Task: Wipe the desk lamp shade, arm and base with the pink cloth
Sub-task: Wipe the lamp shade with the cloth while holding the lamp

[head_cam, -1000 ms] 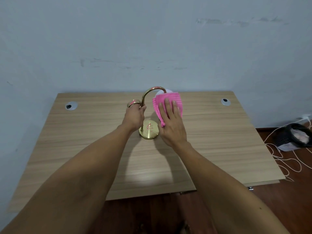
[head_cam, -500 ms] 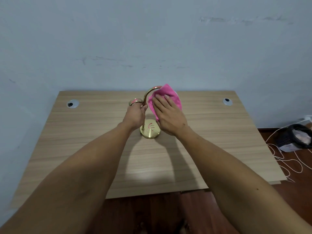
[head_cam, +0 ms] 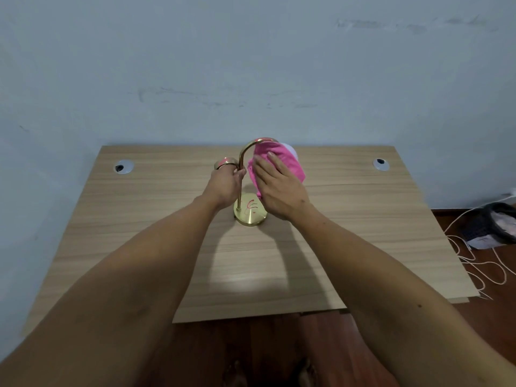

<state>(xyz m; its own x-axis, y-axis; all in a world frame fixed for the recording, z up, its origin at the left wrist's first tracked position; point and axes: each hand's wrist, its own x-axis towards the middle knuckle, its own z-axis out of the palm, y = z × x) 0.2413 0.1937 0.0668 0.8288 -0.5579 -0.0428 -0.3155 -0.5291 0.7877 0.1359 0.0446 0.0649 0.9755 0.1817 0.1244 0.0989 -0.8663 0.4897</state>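
Observation:
A small brass desk lamp stands mid-desk. Its round base (head_cam: 250,213) carries red marks, and its curved arm (head_cam: 243,155) arches over to the right. The pale shade (head_cam: 290,149) is mostly hidden behind the pink cloth (head_cam: 282,160). My right hand (head_cam: 279,185) presses the cloth flat against the shade, fingers spread over it. My left hand (head_cam: 224,185) grips the upright part of the arm above the base. A brass ring-shaped part (head_cam: 224,162) shows just beyond my left hand.
The wooden desk (head_cam: 363,224) stands against a pale blue wall, with cable grommets at the back left (head_cam: 122,166) and back right (head_cam: 380,164). On the floor to the right lie a dark bag (head_cam: 494,224) and loose white cords (head_cam: 480,263).
My right hand with the cloth rose from beside the lamp's base to the shade and now shifts slightly right over it. My left hand kept its grip on the arm.

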